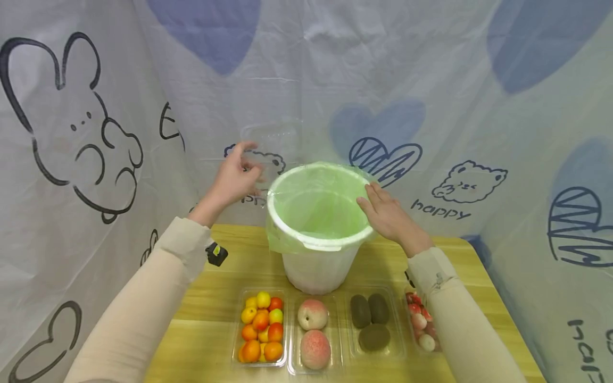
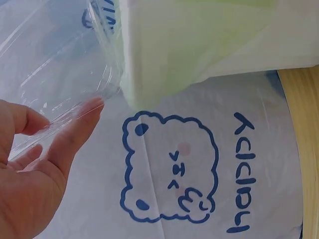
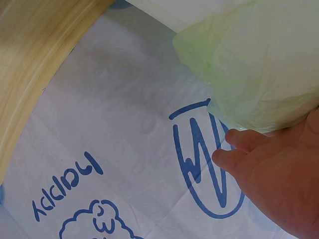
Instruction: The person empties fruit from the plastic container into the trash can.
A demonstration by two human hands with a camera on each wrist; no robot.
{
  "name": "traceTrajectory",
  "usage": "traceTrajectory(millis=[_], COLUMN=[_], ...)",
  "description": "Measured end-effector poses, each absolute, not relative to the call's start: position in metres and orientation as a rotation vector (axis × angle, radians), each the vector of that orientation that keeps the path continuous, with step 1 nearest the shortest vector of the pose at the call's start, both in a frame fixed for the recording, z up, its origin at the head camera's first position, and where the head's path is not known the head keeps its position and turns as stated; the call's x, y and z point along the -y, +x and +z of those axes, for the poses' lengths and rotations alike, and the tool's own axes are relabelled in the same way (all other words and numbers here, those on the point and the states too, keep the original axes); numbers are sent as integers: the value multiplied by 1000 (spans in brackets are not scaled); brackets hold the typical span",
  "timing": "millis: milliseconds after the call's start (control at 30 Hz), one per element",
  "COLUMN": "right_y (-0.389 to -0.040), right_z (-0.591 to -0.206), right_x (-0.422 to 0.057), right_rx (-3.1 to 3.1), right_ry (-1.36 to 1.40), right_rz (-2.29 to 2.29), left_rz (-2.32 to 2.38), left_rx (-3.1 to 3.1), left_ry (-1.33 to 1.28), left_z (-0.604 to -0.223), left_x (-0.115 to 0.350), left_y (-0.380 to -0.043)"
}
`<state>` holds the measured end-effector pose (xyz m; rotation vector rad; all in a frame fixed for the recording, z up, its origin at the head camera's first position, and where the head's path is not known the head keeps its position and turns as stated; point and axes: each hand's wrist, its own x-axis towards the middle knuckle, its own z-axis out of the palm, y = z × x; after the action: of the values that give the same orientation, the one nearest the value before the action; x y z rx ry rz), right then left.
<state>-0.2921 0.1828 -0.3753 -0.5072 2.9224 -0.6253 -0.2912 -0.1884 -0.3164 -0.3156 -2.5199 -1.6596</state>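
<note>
A big white cloth (image 1: 297,96) with hearts and bears hangs behind the wooden counter (image 1: 191,308). The white bin (image 1: 316,268) stands upright near the middle of the counter's far edge. A thin green bag (image 1: 325,213) lines it and folds over its rim, so that part looks done. The person's right grip (image 1: 387,215) lies against the bag at the rim, on the side nearer the counter's right edge, with its fingers apart and straight. The left grip (image 1: 237,173), up past the far left corner, has its finger and thumb pinched on some clear plastic (image 2: 70,84). That plastic is just beside the bin, not in it and not let go, so this bit looks unfinished. Four clear trays (image 1: 392,324) sit in a row toward the counter's near side, and the last is closest to the right edge. They hold two pink peaches (image 1: 315,349), three dark brown fruits (image 1: 360,311), lots of little orange and yellow fruits (image 1: 261,321), and small red and white ones (image 1: 419,321), partly hidden by a sleeve (image 1: 460,314). The fruit looks untouched.
</note>
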Motion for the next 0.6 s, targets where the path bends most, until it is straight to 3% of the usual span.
traceTrajectory(millis=[600], right_y=[-293], right_z=[-376], right_x=[-184], right_rx=[-2925], right_ry=[-506], right_rz=[-630], left_rz=[-1587], left_rx=[2663], left_ry=[-163], left_z=[-320], left_x=[251], left_y=[-261])
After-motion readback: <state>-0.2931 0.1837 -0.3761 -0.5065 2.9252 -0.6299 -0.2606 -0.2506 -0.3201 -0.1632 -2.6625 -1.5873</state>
